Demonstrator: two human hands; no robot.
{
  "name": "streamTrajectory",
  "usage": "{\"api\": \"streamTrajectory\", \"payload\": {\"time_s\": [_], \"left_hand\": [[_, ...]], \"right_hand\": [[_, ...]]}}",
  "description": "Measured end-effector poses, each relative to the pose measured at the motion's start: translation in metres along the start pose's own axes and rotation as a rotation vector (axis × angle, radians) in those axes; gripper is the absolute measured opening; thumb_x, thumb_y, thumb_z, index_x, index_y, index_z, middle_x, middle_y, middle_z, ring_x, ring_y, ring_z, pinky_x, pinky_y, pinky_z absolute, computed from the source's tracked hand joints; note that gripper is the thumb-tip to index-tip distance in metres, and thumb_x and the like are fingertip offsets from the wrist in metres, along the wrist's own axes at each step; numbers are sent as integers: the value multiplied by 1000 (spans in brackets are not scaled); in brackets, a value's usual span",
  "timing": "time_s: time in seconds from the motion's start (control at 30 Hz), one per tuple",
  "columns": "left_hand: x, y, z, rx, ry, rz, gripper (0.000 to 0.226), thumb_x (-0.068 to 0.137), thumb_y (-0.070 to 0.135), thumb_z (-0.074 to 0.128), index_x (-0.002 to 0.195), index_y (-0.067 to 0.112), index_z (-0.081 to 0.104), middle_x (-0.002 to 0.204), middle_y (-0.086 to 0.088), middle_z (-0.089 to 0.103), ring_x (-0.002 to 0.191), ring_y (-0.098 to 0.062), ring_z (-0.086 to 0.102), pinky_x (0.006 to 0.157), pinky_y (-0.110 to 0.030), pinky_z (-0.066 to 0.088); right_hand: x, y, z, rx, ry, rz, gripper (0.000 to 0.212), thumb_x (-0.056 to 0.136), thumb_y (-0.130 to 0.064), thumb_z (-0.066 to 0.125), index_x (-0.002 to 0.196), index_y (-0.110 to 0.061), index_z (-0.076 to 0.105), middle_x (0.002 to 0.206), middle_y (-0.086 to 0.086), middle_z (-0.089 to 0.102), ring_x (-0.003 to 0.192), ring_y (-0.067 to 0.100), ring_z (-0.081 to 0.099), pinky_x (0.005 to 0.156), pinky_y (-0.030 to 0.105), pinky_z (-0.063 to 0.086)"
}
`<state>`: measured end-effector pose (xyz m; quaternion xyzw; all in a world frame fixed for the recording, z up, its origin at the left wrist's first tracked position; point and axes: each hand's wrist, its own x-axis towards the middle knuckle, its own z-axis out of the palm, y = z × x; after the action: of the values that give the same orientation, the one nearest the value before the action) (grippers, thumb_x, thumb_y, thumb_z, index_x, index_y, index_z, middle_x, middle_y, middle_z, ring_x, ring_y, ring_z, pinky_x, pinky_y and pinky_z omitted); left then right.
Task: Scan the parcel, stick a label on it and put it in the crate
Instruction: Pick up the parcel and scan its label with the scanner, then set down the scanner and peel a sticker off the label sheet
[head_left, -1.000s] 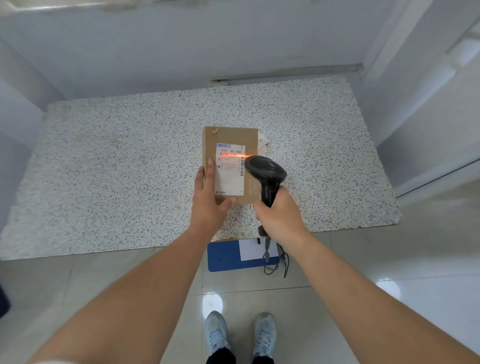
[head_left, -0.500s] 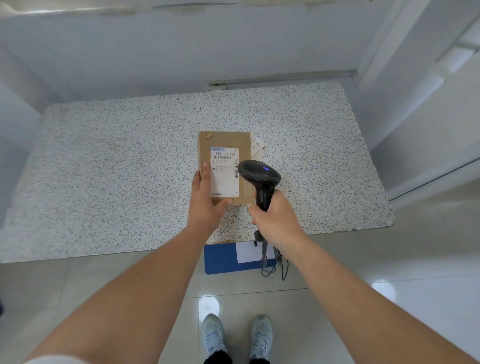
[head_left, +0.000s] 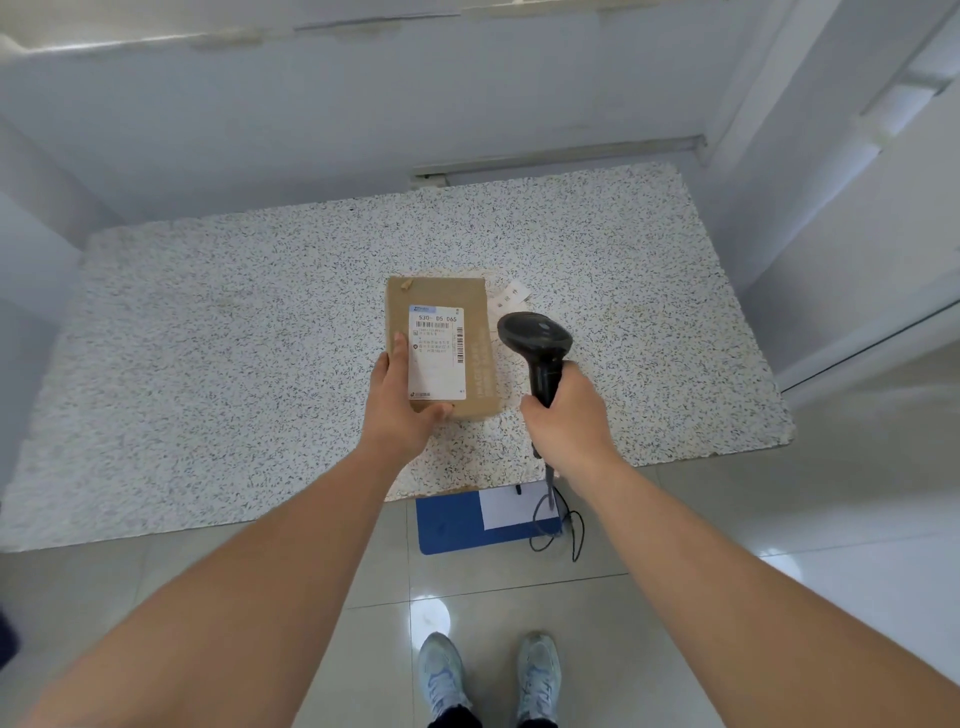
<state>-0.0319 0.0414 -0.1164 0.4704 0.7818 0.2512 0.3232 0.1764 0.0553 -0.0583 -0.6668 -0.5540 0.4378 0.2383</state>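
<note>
Speckled table (head_left: 208, 364) bears 1 flat cardboard parcel (head_left: 441, 296) near its front edge; left hand (head_left: 402, 400) pinches its near corner; right hand (head_left: 563, 415) wraps the scanner (head_left: 535, 338) beside it; looks light, stiff; best held by the edges.

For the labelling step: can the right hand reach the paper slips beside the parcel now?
Probably not yet: the right hand is full, gripping the scanner. The paper slips lie uncovered just beyond it.
</note>
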Motion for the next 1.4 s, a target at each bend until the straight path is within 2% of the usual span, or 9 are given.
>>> {"api": "streamTrajectory", "payload": {"time_s": [0.2,0.3,0.43,0.63,0.73,0.8,0.97,1.13,1.4], "left_hand": [[9,-7,-22,-31,-82,-84,112,82,10,83,164,28,9,153,-7,39,138,-27,45,113,-48,44],[13,-12,-31,-67,-147,-85,106,82,10,83,162,29,16,149,-9,45,133,-31,51,109,-52,48],[16,-22,-39,-56,-195,-79,97,83,13,82,157,31,22,145,-12,49,130,-33,53,107,-53,49],[31,-3,-44,308,-237,-190,109,75,36,86,158,22,16,145,-17,34,128,-41,48,100,-51,52],[36,22,-35,587,-186,-69,103,78,42,78,157,15,18,160,-16,18,144,-42,28,110,-56,44],[42,40,-23,607,-159,55,88,83,38,73,155,12,28,167,-16,10,150,-41,21,112,-57,42],[72,83,16,542,-186,218,63,93,24,66,148,4,42,170,-16,12,150,-38,30,112,-51,43],[108,95,51,610,-206,264,55,98,25,59,149,8,48,167,-10,26,146,-35,38,116,-47,39],[157,101,95,591,-185,140,37,100,16,57,135,4,59,138,-16,52,114,-31,59,82,-33,47]], "right_hand": [[20,2,10,-59,97,57,26,96,-12,68,120,-10,57,104,7,64,86,19,67,57,24,50],[28,5,14,-111,151,86,30,96,-14,70,123,-7,58,111,11,65,95,25,68,75,36,60],[38,14,17,-182,222,140,33,96,-17,72,124,-3,59,120,15,52,89,22,59,75,31,53],[41,32,5,-234,221,219,34,96,-17,71,124,-2,61,122,17,59,94,27,64,80,37,58],[45,38,-3,-223,217,255,34,97,-16,71,126,-2,59,124,19,53,98,29,62,85,40,58],[53,42,-9,-221,210,256,34,97,-16,71,126,-3,59,123,19,53,98,28,60,85,40,58],[86,63,-21,-245,193,238,33,94,-18,75,121,-4,61,121,17,54,93,21,50,79,31,47],[117,86,-32,-221,154,265,30,91,-20,78,113,-5,65,111,15,63,90,27,66,84,43,60],[141,111,-34,-199,174,201,24,93,-24,74,109,-10,64,108,7,53,83,19,60,79,42,61]]}}
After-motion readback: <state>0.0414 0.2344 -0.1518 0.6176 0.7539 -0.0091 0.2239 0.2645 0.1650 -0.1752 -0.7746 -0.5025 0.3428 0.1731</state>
